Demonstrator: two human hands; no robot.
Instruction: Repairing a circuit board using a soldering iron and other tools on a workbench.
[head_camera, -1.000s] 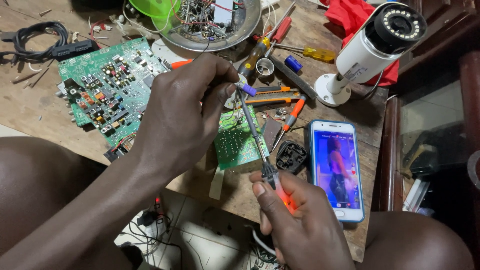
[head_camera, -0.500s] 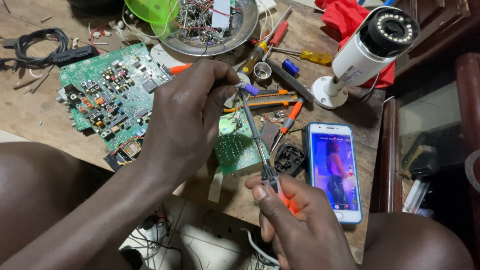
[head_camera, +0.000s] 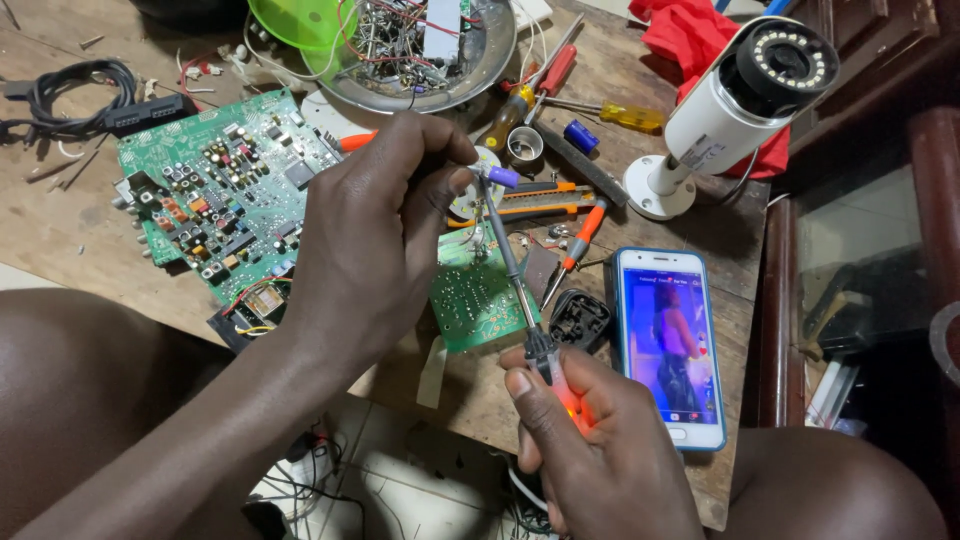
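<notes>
- Soldering iron is gripped in the right hand by its glowing orange handle, at 6 o'clock of the small green circuit board; its tip points up toward 12 o'clock and meets a small purple part.
- Left hand is closed, pinching that purple part between fingertips right at the tip.
- Risk: the fingertips sit just beside the hot tip; a slip of either hand would likely burn skin.
- Risk: the small board lies near the desk edge over bare legs; a dropped part or molten solder could fall there.
- Risk: the phone, screen lit, lies just beside the right hand at 3 o'clock and could be scorched or knocked off.
- Labels: a white security camera at 2 o'clock bears a small pale sticker on its barrel; print too small to judge.
- Large green board at 10 o'clock carries white markings only.
</notes>
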